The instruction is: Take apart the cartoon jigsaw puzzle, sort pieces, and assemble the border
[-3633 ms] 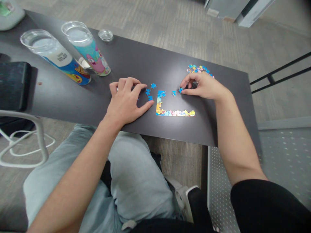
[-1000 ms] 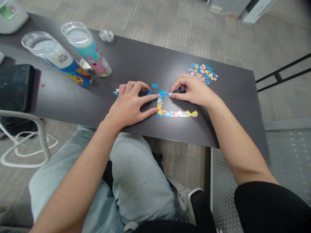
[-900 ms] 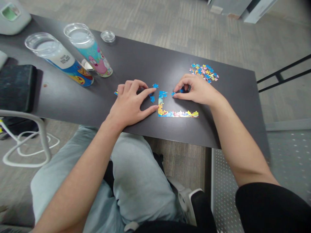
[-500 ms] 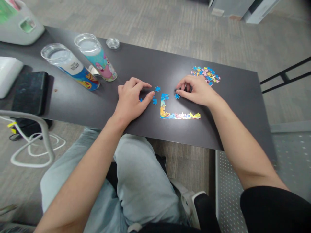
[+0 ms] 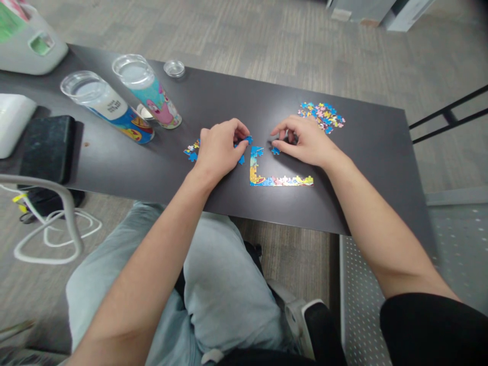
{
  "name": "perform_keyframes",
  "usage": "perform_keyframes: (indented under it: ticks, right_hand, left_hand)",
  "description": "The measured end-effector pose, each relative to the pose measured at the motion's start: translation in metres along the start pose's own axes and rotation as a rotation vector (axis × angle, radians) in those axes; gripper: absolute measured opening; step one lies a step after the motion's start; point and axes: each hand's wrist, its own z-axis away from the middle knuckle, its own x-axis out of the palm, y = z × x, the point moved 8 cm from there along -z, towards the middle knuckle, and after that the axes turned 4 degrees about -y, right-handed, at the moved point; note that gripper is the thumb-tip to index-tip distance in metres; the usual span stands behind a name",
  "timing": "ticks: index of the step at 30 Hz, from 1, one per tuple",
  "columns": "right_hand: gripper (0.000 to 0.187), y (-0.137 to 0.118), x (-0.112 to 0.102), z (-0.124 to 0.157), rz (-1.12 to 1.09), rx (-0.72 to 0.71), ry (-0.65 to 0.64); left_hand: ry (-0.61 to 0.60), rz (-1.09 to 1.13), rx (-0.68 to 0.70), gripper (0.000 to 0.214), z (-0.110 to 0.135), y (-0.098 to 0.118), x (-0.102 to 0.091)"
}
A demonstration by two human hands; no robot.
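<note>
An L-shaped strip of joined jigsaw puzzle pieces (image 5: 282, 181) lies on the dark table, with a blue corner at its upper left end. My left hand (image 5: 221, 146) is closed, thumb and forefinger on a blue puzzle piece (image 5: 249, 140) just above that corner. Another blue piece (image 5: 241, 160) lies beneath the left thumb. Loose pieces (image 5: 192, 151) show behind the left hand, partly covered by it. My right hand (image 5: 305, 140) hovers right of the corner, fingers curved and apart. By its thumb tip lies a blue puzzle piece (image 5: 275, 151), apparently not gripped.
A pile of mixed puzzle pieces (image 5: 323, 117) lies beyond my right hand. Two printed cylindrical containers with clear tops, a blue one (image 5: 125, 119) and a pink-and-teal one (image 5: 162, 104), stand at the left. Nearby are a clear lid (image 5: 174, 68) and a black box (image 5: 48, 147).
My left hand has moved right and closed on the blue piece above the corner, uncovering loose pieces behind it. My right hand has barely moved.
</note>
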Motion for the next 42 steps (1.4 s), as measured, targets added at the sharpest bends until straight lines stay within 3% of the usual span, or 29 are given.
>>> perform_keyframes:
  ticks: [10, 13, 17, 22, 30, 42]
  right_hand:
    - [0.039, -0.019, 0.015, -0.001, -0.178, -0.103, -0.042]
    - [0.032, -0.018, 0.016, -0.001, -0.169, -0.097, -0.061]
    - [0.021, -0.020, 0.019, -0.001, -0.129, -0.046, -0.095]
    - [0.019, -0.021, 0.020, -0.001, -0.079, 0.010, -0.103]
    - [0.026, -0.020, 0.009, 0.000, 0.033, -0.062, -0.080]
    - [0.023, -0.011, 0.015, -0.002, 0.051, -0.037, -0.130]
  left_hand:
    - [-0.005, 0.390, 0.132, 0.020, 0.005, 0.017, 0.016]
    - [0.000, 0.253, 0.134, 0.025, 0.015, 0.020, 0.012]
    - [-0.015, -0.026, 0.196, 0.027, 0.045, 0.030, 0.004]
    - [-0.104, -0.090, 0.303, 0.042, 0.072, 0.032, 0.013]
    - [-0.112, -0.100, 0.311, 0.054, 0.071, 0.031, 0.018]
    - [-0.120, -0.134, 0.330, 0.061, 0.073, 0.033, 0.021]
